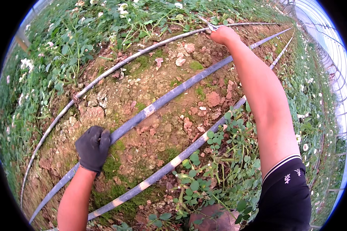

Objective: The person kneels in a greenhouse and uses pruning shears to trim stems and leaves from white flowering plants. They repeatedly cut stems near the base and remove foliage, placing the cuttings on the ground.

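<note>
My left hand [93,148], in a dark glove, is curled into a fist over the middle irrigation hose [173,93]. The hose runs behind it; no object shows in the fist, though its underside is hidden. Stretched far ahead, my bare right hand [225,35] grips a pair of metal scissors or shears [211,26]. Their blades point up and left toward the leaves, beside a thin grey pipe [127,60]. The handles are mostly covered by my fingers. Cloddy, mossy soil [150,138] lies between both hands.
A third hose [164,170] crosses the bed on the right. Low leafy plants [196,184] spread partly over it. Dense plants with white flowers [60,49] line the left side. A flat stone-like slab [214,218] lies at the bottom. Greenhouse hoops [331,52] rise at right.
</note>
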Available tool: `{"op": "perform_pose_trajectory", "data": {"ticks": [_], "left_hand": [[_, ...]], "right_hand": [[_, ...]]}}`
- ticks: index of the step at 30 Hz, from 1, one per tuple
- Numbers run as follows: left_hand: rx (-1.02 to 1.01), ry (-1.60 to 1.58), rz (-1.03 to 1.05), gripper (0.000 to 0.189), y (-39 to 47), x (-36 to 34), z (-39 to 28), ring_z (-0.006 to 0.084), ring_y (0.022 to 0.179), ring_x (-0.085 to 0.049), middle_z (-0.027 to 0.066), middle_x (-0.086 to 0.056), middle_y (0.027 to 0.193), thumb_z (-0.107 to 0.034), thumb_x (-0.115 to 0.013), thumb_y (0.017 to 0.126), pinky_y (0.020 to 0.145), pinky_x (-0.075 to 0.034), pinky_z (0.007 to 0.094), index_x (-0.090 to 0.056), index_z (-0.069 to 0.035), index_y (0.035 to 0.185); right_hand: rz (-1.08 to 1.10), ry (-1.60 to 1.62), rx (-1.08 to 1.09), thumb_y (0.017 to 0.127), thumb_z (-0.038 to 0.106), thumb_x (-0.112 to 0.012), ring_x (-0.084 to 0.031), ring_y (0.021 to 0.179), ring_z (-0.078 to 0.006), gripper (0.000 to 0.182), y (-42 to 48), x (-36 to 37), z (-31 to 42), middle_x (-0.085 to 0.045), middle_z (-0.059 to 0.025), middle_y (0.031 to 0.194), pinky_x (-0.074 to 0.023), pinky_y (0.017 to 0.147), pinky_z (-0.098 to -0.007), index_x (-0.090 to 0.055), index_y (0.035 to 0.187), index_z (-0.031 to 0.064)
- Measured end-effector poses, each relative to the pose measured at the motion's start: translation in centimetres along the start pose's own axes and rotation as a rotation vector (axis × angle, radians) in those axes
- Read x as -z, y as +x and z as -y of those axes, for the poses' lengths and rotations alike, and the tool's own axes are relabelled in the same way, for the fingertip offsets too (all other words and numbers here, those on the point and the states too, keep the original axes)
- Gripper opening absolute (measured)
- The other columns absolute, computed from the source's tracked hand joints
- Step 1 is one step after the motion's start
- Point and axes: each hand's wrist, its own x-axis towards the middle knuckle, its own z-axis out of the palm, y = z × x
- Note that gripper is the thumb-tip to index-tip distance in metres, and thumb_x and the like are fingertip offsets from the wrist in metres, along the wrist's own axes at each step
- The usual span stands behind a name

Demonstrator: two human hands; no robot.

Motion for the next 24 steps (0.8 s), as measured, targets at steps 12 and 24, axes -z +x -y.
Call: {"op": "perform_pose_trajectory", "data": {"ticks": [12, 24], "left_hand": [[0.008, -0.040, -0.024, 0.017, 0.3, 0.2, -0.3, 0.0297, 0.058, -0.058, 0.0111, -0.058, 0.064, -0.020, -0.062, 0.081, 0.053, -0.046, 0.0385, -0.057, -0.008, 0.070], [0.044, -0.022, 0.005, 0.018, -0.2, 0.3, -0.5, 0.0298, 0.058, -0.059, 0.0108, -0.059, 0.065, -0.023, -0.062, 0.081, 0.053, -0.046, 0.0391, -0.058, -0.010, 0.071]], "right_hand": [[0.029, -0.157, 0.006, 0.085, 0.029, -0.053, -0.057, 0.118, -0.0273, 0.044, 3.7, 1.0, 2.7, -0.057, -0.0105, 0.131, -0.0441, 0.097, -0.0402, -0.060, 0.125, 0.0131], [-0.116, 0.360, -0.130, 0.085, 0.032, -0.052, -0.063, 0.064, -0.0234, 0.033, 1.3, 4.5, -0.5, -0.064, -0.0116, 0.071, -0.0505, 0.065, -0.0357, -0.064, 0.079, 0.0011]]}}
